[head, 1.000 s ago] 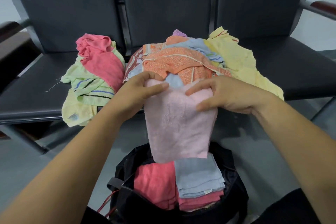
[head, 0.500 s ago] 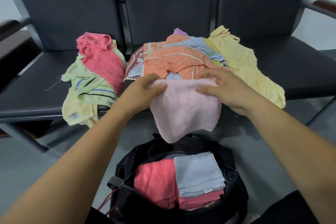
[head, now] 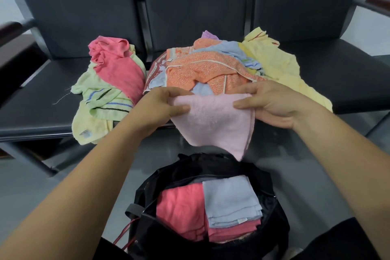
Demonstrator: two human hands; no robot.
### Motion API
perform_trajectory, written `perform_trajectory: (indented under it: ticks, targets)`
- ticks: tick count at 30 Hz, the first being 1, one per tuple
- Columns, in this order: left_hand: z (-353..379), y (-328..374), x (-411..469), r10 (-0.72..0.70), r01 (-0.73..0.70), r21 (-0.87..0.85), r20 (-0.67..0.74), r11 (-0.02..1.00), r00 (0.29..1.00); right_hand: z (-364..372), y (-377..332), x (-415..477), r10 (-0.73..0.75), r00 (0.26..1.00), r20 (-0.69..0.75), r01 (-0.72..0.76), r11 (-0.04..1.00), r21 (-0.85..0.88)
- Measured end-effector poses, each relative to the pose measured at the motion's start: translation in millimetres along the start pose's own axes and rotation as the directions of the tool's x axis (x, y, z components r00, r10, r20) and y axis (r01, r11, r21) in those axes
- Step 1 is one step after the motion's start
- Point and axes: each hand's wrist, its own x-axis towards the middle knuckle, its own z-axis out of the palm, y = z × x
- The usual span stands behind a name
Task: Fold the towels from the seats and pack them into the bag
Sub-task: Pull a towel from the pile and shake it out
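Above the bag: pale pink towel [head: 213, 122] hanging in mid-air, stretched flat between both hands; top edge roughly level, bottom tapering to a point that ends right by the bag's far rim, can't tell if it actually touches
Left hand [head: 162, 107]: pinching the towel's top left corner, thumb on the near face, fingers curled round the back
Right hand [head: 272, 105]: same deal on the top right corner, thumb pressed on the front, fingers over the top edge
Bag [head: 213, 167]: black, sitting open on the grey floor [head: 306, 175] right in front of the person, below the hands
Inside the bag: folded coral towel [head: 181, 209] on the left, folded light blue towel [head: 230, 200] on the right, lying on more coral fabric
Seats [head: 42, 107]: row of dark padded ones behind the hands
Left pile: crumpled pink-red towel [head: 118, 65] on top of a green striped towel [head: 101, 99], with a pale yellow towel [head: 88, 124] under them drooping over the front edge
Middle pile: orange patterned towel [head: 202, 67] on top, a blue towel [head: 230, 48] tucked behind it, a purple scrap [head: 207, 35] poking out at the back, and a big yellow towel [head: 276, 59] spreading to the right, passing just behind the right hand
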Motion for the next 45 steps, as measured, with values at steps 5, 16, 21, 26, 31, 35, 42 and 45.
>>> perform_trajectory:
  ticks: [5, 16, 21, 26, 31, 35, 42, 45]
  targets:
    - [6, 1, 2, 0.131, -0.115, 0.209, -0.062, 0.971, 0.989, 2, 6, 11, -0.218, 0.943, -0.251, 0.123, 0.930, -0.346]
    - [7, -2, 7, -0.071, 0.046, -0.175, -0.141, 0.984, 0.988, 2, 9, 8, -0.031, 0.952, -0.305, 0.009, 0.997, -0.075]
    - [5, 0, 5, -0.031, 0.007, -0.252, -0.091, 0.968, 0.995, -3, 2, 5, -0.021, 0.980, -0.197, 0.031, 0.998, 0.049]
    - [5, -6, 5, 0.079, -0.068, 0.070, -0.175, 0.995, 0.981, -7, 5, 5, -0.184, 0.941, -0.285, 0.054, 0.910, -0.410]
    - [10, -3, 7, 0.253, -0.147, 0.434, -0.196, 0.889, 0.947, -4, 2, 3, -0.365, 0.872, -0.327, 0.054, 0.735, -0.676]
    - [12, -1, 7, 0.360, -0.186, 0.541, -0.234, 0.820, 0.903, -3, 3, 4, -0.447, 0.840, -0.307, 0.045, 0.622, -0.782]
    - [9, -5, 9, 0.296, -0.151, 0.407, -0.323, 0.901, 0.899, 0, 3, 3, -0.515, 0.800, -0.309, 0.069, 0.590, -0.805]
    - [11, -6, 3, 0.280, -0.178, 0.298, -0.346, 0.938, 0.895, 3, 5, 1, -0.576, 0.774, -0.262, 0.111, 0.532, -0.840]
